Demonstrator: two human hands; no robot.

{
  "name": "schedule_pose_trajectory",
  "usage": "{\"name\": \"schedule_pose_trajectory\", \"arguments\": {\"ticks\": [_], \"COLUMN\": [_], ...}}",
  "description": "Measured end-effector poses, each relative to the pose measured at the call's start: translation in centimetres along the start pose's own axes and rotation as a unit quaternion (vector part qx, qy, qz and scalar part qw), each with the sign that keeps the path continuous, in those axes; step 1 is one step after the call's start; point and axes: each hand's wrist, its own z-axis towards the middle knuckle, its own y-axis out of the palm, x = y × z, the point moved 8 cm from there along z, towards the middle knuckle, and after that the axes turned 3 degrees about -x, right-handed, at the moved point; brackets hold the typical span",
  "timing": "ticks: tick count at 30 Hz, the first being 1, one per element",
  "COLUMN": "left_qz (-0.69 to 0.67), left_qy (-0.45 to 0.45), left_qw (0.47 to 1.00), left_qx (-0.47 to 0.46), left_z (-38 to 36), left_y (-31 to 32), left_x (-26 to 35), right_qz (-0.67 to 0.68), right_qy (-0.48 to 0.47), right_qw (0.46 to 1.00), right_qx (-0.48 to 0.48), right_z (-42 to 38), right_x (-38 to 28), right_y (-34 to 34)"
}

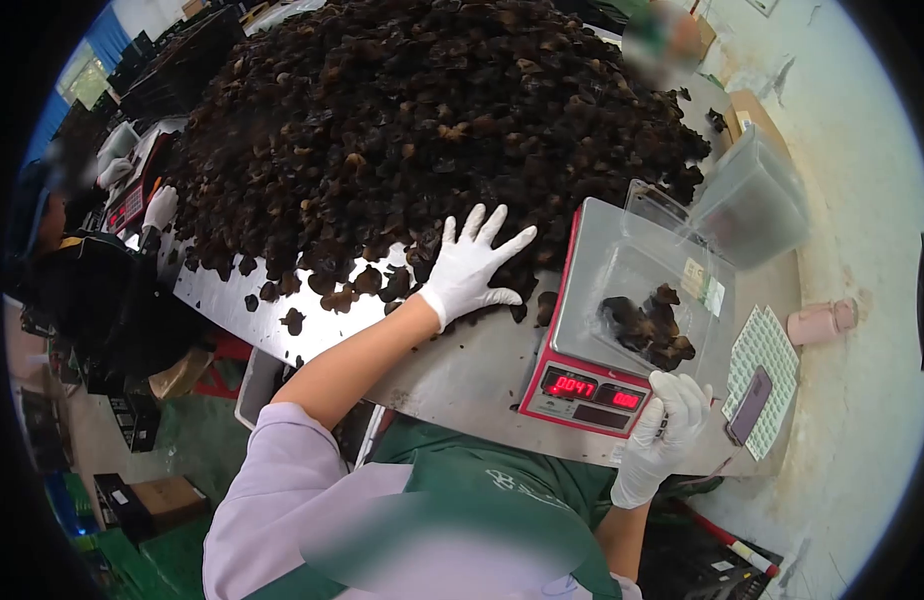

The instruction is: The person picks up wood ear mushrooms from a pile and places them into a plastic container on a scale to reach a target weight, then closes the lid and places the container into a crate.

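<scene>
A huge pile of dark dried fungus (412, 130) covers the metal table (462, 370). My left hand (472, 265), in a white glove, rests spread and flat at the pile's near edge, holding nothing. My right hand (667, 425), also gloved, sits curled at the front right corner of a red digital scale (582, 395); I cannot tell whether it grips anything. On the scale stands a clear plastic box (642, 270) with a small heap of fungus (647, 325) inside. The scale's display shows red digits.
A stack of clear plastic boxes (752, 200) lies tilted behind the scale. A phone (750, 405) lies on a sheet of labels (767, 350), next to a pink cup (822, 320). At the far left another person's gloved hand (162, 208) works by a second scale (127, 210).
</scene>
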Motion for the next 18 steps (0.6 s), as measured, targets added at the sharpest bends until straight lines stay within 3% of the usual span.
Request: {"name": "schedule_pose_trajectory", "arguments": {"ticks": [4, 6, 10, 12, 14, 18], "left_qz": [0.000, 0.009, 0.034, 0.001, -0.069, -0.185], "left_qy": [0.040, 0.046, 0.024, 0.034, 0.053, 0.030], "left_qw": [0.999, 0.996, 0.994, 0.993, 0.975, 0.951], "left_qx": [-0.014, 0.071, 0.097, 0.111, 0.205, 0.245], "left_z": [0.3, -1.3, -3.1, -3.5, -4.2, -3.7], "left_y": [1.3, 0.5, 0.0, -0.3, -1.8, -3.6], "left_x": [1.2, 1.9, 1.3, 0.7, 0.6, -0.5], "right_qz": [-0.033, -0.024, -0.019, -0.020, -0.019, -0.029], "right_qy": [0.005, 0.015, 0.018, 0.014, 0.010, 0.019], "right_qw": [0.999, 1.000, 1.000, 1.000, 1.000, 0.999], "right_qx": [-0.002, 0.002, 0.008, 0.007, 0.020, 0.029], "right_z": [-0.4, -0.9, -1.5, -1.2, -0.9, -1.2], "right_x": [0.4, 1.0, 1.7, 1.5, 1.3, 1.9], "right_y": [-0.8, -1.1, -1.1, -1.3, -1.8, -2.8]}}
